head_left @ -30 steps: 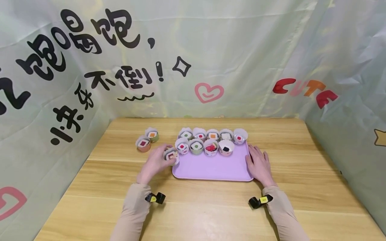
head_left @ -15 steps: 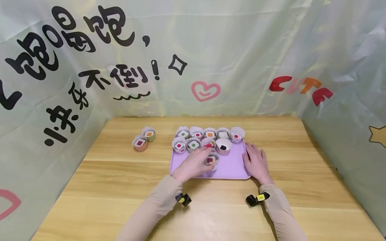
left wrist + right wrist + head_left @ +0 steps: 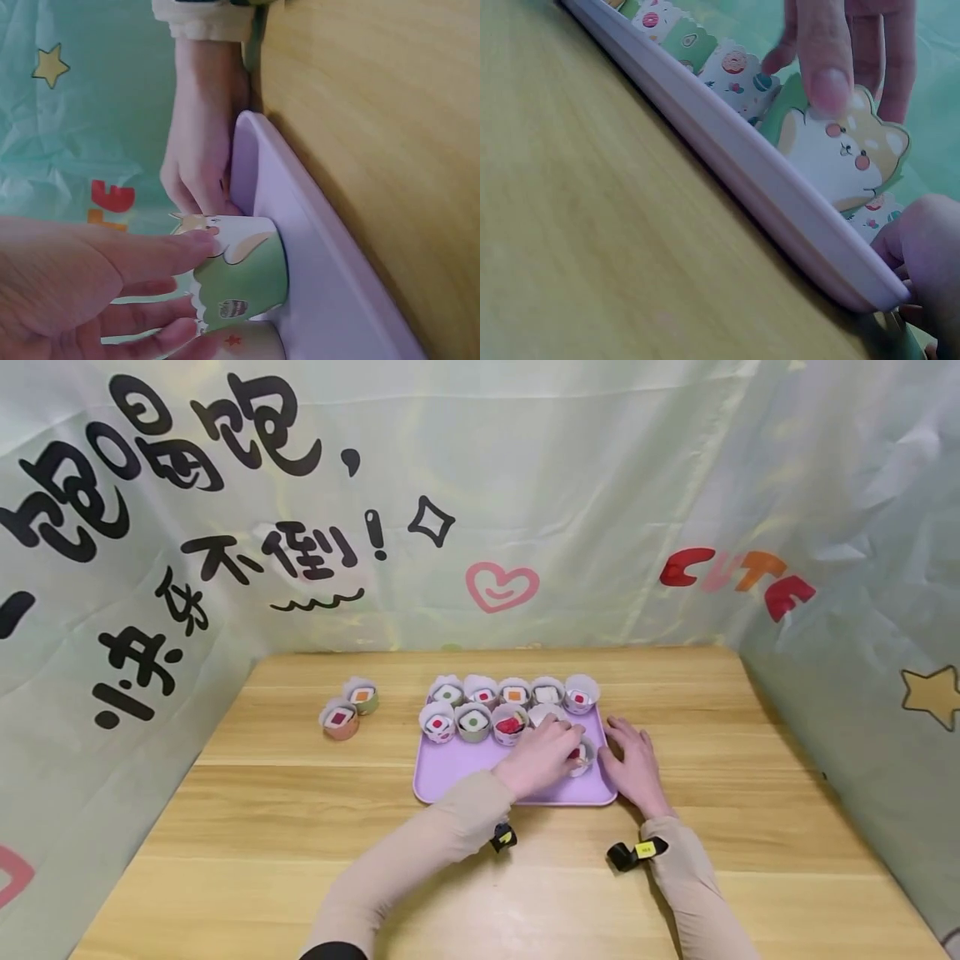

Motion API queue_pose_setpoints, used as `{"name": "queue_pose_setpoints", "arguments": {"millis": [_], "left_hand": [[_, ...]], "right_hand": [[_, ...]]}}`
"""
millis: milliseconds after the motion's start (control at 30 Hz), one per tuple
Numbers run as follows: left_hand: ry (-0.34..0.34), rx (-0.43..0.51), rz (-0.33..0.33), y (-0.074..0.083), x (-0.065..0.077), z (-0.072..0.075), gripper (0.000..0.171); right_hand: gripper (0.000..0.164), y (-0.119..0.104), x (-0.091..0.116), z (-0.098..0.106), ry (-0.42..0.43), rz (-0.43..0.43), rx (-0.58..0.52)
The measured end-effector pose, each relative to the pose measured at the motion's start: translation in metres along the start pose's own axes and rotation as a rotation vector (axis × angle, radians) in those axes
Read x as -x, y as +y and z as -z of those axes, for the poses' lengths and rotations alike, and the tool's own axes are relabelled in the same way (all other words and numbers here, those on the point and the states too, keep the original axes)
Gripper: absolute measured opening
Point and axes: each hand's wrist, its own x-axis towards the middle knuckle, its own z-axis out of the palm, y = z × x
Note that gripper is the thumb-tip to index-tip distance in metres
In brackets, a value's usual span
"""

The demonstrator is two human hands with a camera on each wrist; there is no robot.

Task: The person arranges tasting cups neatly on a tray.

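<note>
My left hand (image 3: 540,758) pinches a paper muffin cup (image 3: 584,760) between thumb and fingers, at the right end of the purple tray (image 3: 450,777). Green with a printed dog, the cup (image 3: 825,165) faces the right wrist camera; the head view shows a dark red and white filling. In the left wrist view its base is right at the tray floor. My right hand (image 3: 633,768) rests against the tray's right rim, fingers relaxed along the outer side. Behind the left hand, a muffin cup with a white inside (image 3: 546,716) is partly hidden.
Two rows of filled muffin cups stand on the tray's back half, among them a green-dotted one (image 3: 474,722) and one with a red filling (image 3: 511,723). Two more, an orange cup (image 3: 340,719) and a green cup (image 3: 362,695), stand on the wooden table left of the tray.
My left hand has carried the muffin cup from the tray's left edge rightward across its front to the right end. My right hand has stayed at the right rim.
</note>
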Motion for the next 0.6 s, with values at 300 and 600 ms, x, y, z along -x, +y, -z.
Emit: {"name": "queue_pose_setpoints", "arguments": {"millis": [300,600], "left_hand": [[0.057,-0.114,0.031,0.004,-0.024,-0.006,0.024],[0.097,-0.107,0.124,0.001,-0.043,-0.012,0.030]], "right_hand": [[0.045,0.005,0.002,0.000,0.012,0.035,-0.026],[0.042,0.001,0.001,0.001,0.037,0.046,-0.030]]}}
